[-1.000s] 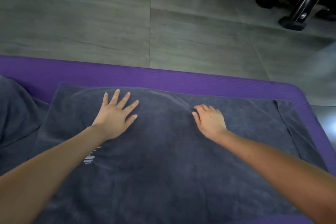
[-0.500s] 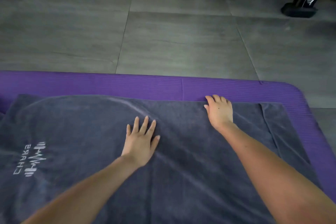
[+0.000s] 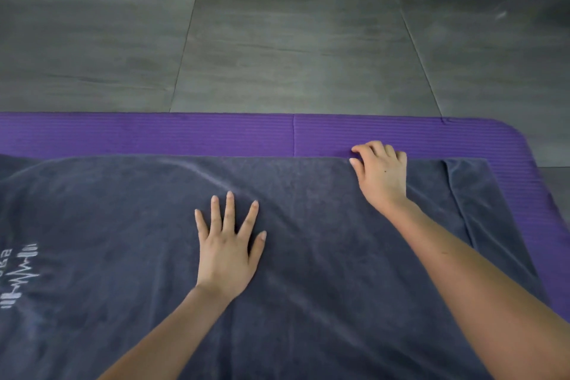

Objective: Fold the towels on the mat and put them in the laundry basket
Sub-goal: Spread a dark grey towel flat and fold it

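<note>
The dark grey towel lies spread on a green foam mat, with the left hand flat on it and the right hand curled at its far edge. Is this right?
The colour is wrong: in the head view the ribbed foam mat is purple, not green. The dark grey towel does lie spread on it, left hand flat on it, right hand curled at its far edge.

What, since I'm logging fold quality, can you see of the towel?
The towel is dark grey terry-looking cloth, spread nearly flat on the purple mat. Faint diagonal creases cross it; a white logo sits at its left, and a fold line runs near its right end. The left hand rests flat on its middle, fingers spread; the right hand grips its far edge.
</note>
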Action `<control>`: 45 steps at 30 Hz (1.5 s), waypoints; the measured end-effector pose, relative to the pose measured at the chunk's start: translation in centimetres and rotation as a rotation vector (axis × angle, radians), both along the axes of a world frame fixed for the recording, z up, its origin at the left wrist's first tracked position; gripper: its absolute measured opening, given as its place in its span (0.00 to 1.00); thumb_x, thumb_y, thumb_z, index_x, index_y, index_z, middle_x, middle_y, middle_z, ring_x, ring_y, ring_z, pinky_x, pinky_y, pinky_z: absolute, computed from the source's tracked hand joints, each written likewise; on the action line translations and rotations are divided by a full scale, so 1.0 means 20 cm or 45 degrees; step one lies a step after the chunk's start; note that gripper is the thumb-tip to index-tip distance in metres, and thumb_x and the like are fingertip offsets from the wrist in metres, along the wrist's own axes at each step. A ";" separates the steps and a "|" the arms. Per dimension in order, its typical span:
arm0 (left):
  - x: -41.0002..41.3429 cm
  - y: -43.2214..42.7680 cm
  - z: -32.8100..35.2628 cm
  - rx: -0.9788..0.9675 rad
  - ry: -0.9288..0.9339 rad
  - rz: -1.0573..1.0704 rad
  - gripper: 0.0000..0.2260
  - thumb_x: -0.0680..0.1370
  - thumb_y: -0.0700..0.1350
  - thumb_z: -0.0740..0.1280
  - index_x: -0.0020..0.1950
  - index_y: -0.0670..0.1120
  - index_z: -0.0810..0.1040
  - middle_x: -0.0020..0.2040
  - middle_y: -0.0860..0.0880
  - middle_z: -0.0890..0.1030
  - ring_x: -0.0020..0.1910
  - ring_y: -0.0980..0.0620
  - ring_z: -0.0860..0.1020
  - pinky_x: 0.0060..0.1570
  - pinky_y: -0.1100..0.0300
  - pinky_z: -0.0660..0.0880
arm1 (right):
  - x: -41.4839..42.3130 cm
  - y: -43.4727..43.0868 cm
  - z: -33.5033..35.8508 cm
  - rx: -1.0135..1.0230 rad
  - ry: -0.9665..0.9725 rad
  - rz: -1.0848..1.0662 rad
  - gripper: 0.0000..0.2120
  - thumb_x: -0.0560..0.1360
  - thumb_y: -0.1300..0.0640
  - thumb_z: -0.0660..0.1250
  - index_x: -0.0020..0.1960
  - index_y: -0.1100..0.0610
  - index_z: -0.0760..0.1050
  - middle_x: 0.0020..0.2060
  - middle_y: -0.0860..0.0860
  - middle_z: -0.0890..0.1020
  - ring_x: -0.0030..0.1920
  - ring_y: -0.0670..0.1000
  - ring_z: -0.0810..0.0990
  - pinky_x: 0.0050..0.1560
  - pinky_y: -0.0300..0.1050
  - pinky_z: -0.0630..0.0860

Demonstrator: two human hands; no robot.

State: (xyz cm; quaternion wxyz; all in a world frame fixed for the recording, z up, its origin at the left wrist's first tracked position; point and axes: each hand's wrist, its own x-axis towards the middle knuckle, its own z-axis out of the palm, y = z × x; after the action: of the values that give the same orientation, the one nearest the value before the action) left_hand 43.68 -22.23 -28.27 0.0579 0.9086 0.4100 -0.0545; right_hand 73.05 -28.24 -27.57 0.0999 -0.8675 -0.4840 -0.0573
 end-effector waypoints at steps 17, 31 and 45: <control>0.38 -0.19 -0.04 -0.008 0.023 -0.308 0.27 0.80 0.60 0.39 0.74 0.53 0.62 0.74 0.41 0.64 0.72 0.36 0.61 0.67 0.35 0.51 | 0.39 -0.31 0.05 -0.089 -0.118 -0.227 0.13 0.77 0.54 0.61 0.57 0.57 0.78 0.52 0.59 0.79 0.52 0.63 0.75 0.60 0.62 0.64; 0.55 -0.74 0.00 -0.127 0.121 -0.819 0.26 0.79 0.62 0.39 0.75 0.55 0.55 0.76 0.44 0.57 0.75 0.40 0.49 0.68 0.31 0.49 | 0.41 -0.93 -0.05 -0.504 0.209 -0.435 0.27 0.79 0.39 0.38 0.77 0.43 0.43 0.77 0.51 0.46 0.77 0.52 0.41 0.74 0.61 0.39; -0.20 -0.23 0.59 0.154 0.663 -0.861 0.27 0.78 0.57 0.43 0.69 0.49 0.71 0.65 0.43 0.75 0.69 0.41 0.68 0.71 0.40 0.52 | -0.60 -0.43 0.32 -0.355 0.170 0.210 0.36 0.73 0.39 0.28 0.77 0.47 0.53 0.75 0.56 0.58 0.76 0.57 0.53 0.72 0.62 0.36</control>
State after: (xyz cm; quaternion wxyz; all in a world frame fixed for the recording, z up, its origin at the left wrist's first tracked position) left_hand 39.67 -26.74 -16.57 -0.1218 0.9496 0.0923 -0.2738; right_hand 61.00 -36.77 -21.19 0.0148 -0.8321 -0.5492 0.0764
